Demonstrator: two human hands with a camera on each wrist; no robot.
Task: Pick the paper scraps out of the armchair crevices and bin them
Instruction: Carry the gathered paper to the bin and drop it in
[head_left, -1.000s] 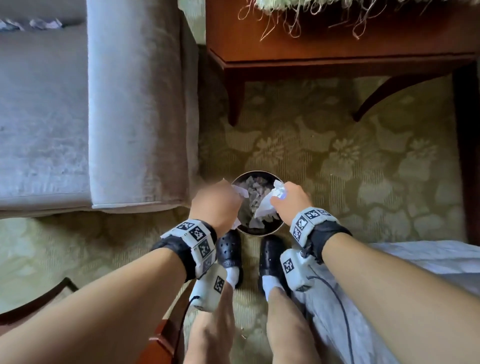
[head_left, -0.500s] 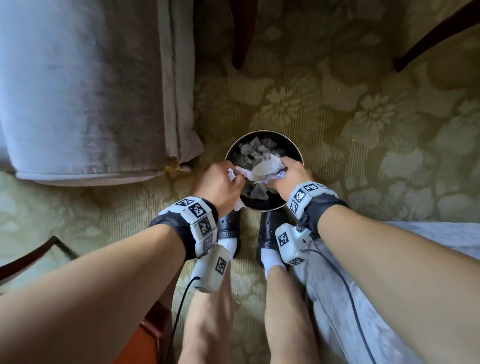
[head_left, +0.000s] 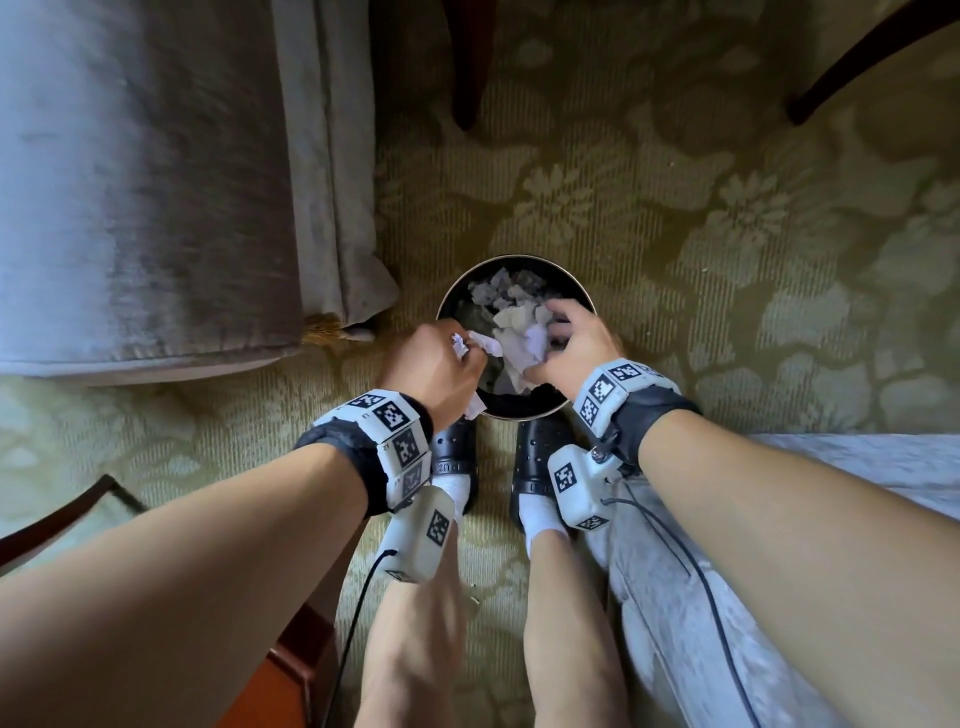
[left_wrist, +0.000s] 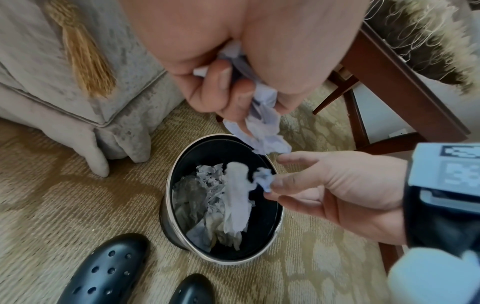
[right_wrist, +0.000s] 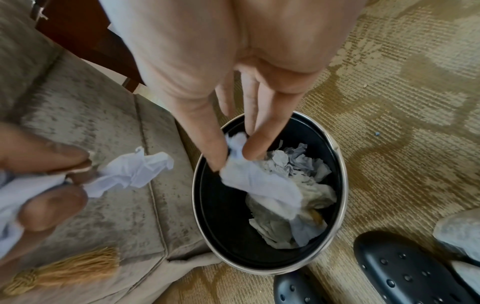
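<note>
A black bin (head_left: 519, 414) with a silver rim stands on the carpet, half full of crumpled paper (head_left: 501, 291). My right hand (head_left: 566, 348) hovers over its mouth. In the right wrist view its thumb and a fingertip pinch a white paper scrap (right_wrist: 241, 156) that hangs into the bin (right_wrist: 205, 216). My left hand (head_left: 441, 358) is at the bin's left rim and grips a wad of paper scraps (left_wrist: 259, 119) in its curled fingers, one end sticking out (right_wrist: 135, 170). The grey armchair (head_left: 156, 182) stands to the left.
A gold tassel (head_left: 324, 327) hangs at the armchair's corner beside the bin. Dark wooden table legs (head_left: 467, 62) stand behind. My black clogs (head_left: 457, 452) touch the bin's near side. Grey fabric (head_left: 857, 467) lies at right, a wooden frame (head_left: 62, 519) at left.
My right hand has moved further over the bin and its fingers have spread, so the scrap hangs lower. My left hand stays at the left rim with its wad.
</note>
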